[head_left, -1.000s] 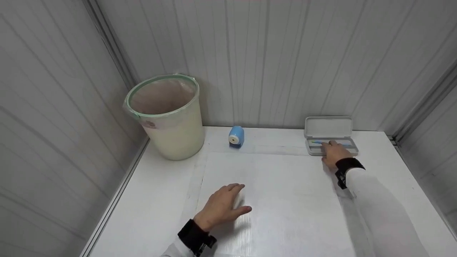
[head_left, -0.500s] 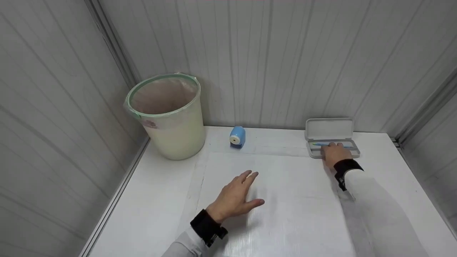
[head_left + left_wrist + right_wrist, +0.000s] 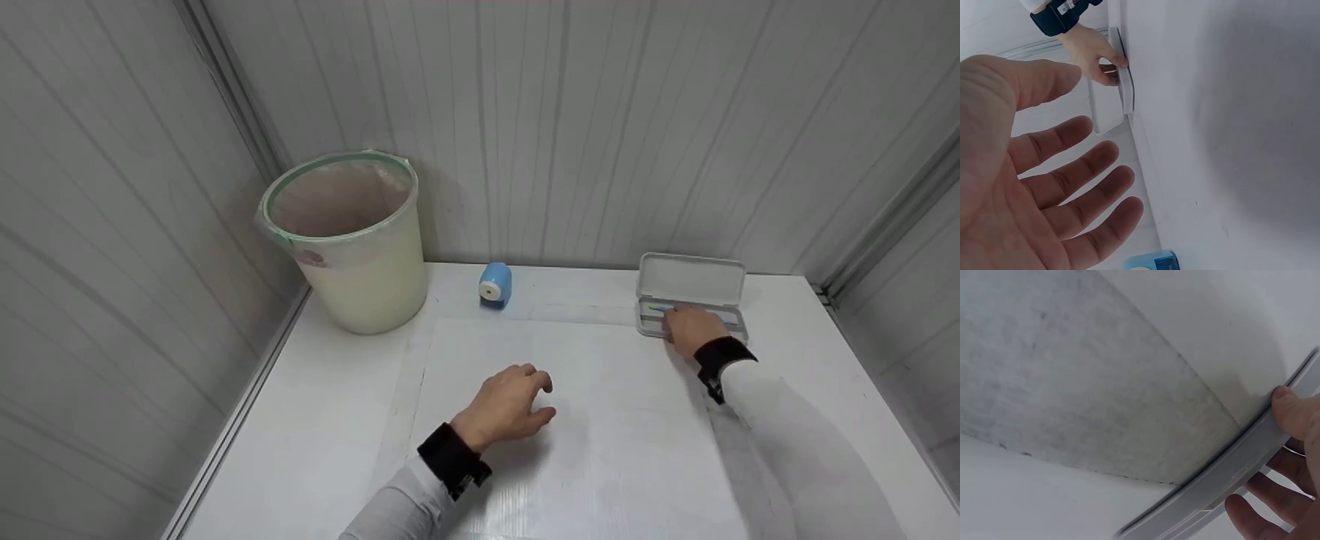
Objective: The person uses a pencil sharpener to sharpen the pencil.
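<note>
My right hand (image 3: 694, 330) grips the front wall of an open grey pencil case (image 3: 690, 279) at the back right. In the right wrist view its thumb presses the outside of the case edge (image 3: 1216, 489), while the other fingers reach over the inside. A slim blue pencil-like stick (image 3: 660, 308) with a green tip lies in the case, partly covered by the hand. Held over the middle of the table, my left hand (image 3: 504, 405) has nothing in it; in the left wrist view its fingers are spread and loosely bent.
A blue pencil sharpener (image 3: 495, 282) with a cream front stands near the back edge of the white table (image 3: 600, 465). To its left is a lined cream bin (image 3: 367, 285) with a green rim. Grey panel walls (image 3: 570, 135) enclose the back and sides.
The pencil case has shifted slightly toward me and turned a little, with my right hand on it. My left hand has moved forward and right, and its fingers have bent more.
</note>
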Demonstrator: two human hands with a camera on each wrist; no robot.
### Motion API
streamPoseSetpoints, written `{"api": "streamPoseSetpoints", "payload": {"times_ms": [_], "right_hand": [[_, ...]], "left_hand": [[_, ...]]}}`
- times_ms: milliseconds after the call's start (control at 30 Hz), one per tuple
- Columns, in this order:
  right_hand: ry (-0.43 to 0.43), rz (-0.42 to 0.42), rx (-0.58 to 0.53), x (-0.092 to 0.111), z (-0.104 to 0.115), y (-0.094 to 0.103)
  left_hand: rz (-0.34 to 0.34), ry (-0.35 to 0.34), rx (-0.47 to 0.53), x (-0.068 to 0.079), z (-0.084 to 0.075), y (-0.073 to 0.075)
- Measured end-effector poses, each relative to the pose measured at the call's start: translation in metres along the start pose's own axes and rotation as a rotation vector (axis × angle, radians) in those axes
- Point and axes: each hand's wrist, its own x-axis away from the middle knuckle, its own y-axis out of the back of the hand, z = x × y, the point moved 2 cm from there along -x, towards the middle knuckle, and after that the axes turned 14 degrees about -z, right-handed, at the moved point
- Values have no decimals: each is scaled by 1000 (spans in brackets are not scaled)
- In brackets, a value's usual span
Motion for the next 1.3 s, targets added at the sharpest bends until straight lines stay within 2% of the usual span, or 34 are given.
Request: {"api": "streamPoseSetpoints", "payload": {"times_ms": [233, 500, 700, 933, 1133, 1300], "right_hand": [[75, -13, 16, 8, 23, 4], [183, -30, 8, 17, 63, 11], [266, -91, 5, 23, 95, 27], [366, -177, 55, 34, 131, 37], [435, -218, 79, 48, 153, 42], [475, -239, 93, 59, 169, 46]], "left_hand": [[1, -16, -38, 1, -2, -2], [2, -8, -45, -1, -7, 0], [-34, -21, -33, -11, -15, 3], [-74, -34, -64, -17, -20, 5], [-120, -55, -71, -23, -24, 1], [-171, -102, -89, -25, -28, -3]]}}
